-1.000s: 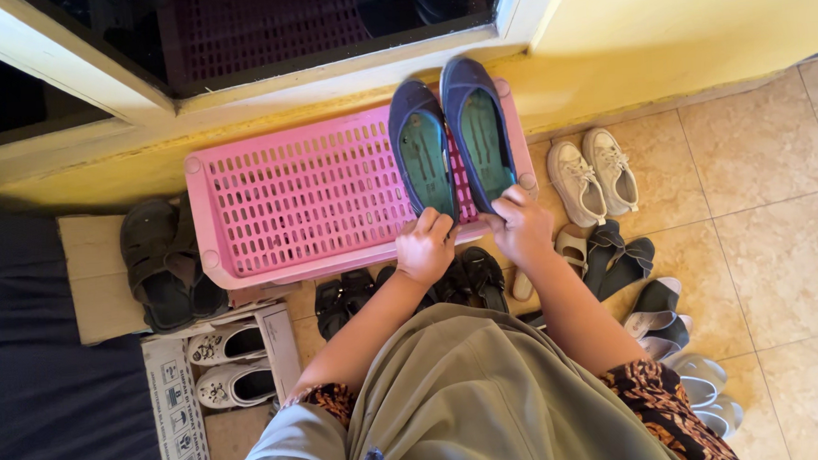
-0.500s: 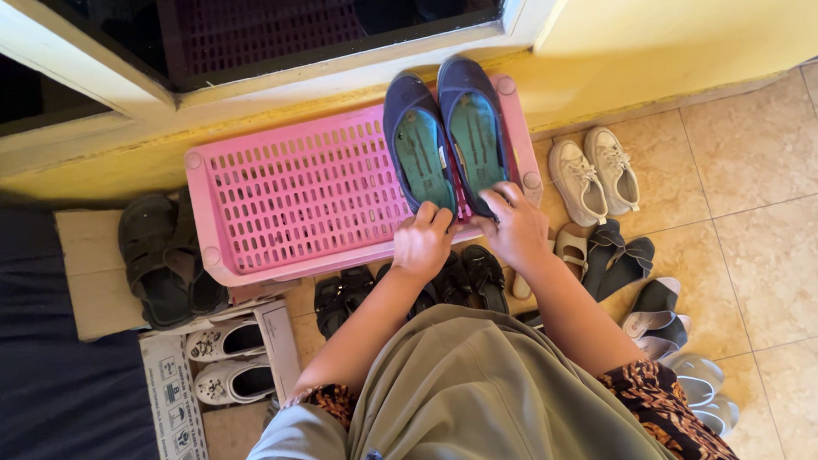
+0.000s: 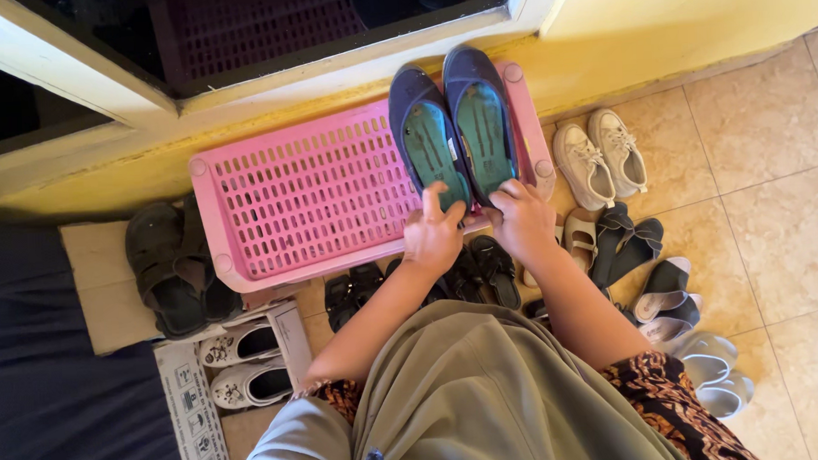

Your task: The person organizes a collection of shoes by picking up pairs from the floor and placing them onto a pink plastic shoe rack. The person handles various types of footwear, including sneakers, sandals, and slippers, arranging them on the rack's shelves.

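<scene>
Two dark blue flat shoes with teal insoles lie side by side, toes toward the wall, on the right end of a pink slatted plastic rack (image 3: 297, 203). My left hand (image 3: 432, 236) grips the heel of the left blue shoe (image 3: 426, 133), index finger laid on its insole. My right hand (image 3: 524, 218) holds the heel of the right blue shoe (image 3: 479, 103). Both heels sit near the rack's front edge. The rest of the rack top is bare.
Black sandals (image 3: 167, 268) lie left of the rack. White shoes (image 3: 245, 366) sit in a cardboard box. Black sandals (image 3: 484, 268) are under my hands. Beige sneakers (image 3: 601, 155), dark slippers (image 3: 626, 243) and pale slippers (image 3: 714, 368) line the tiled floor at right.
The view has shifted slightly. Both hands stay at the heels of the blue shoes; my left index finger has lifted onto the left shoe's insole, and the pair sits a little farther back.
</scene>
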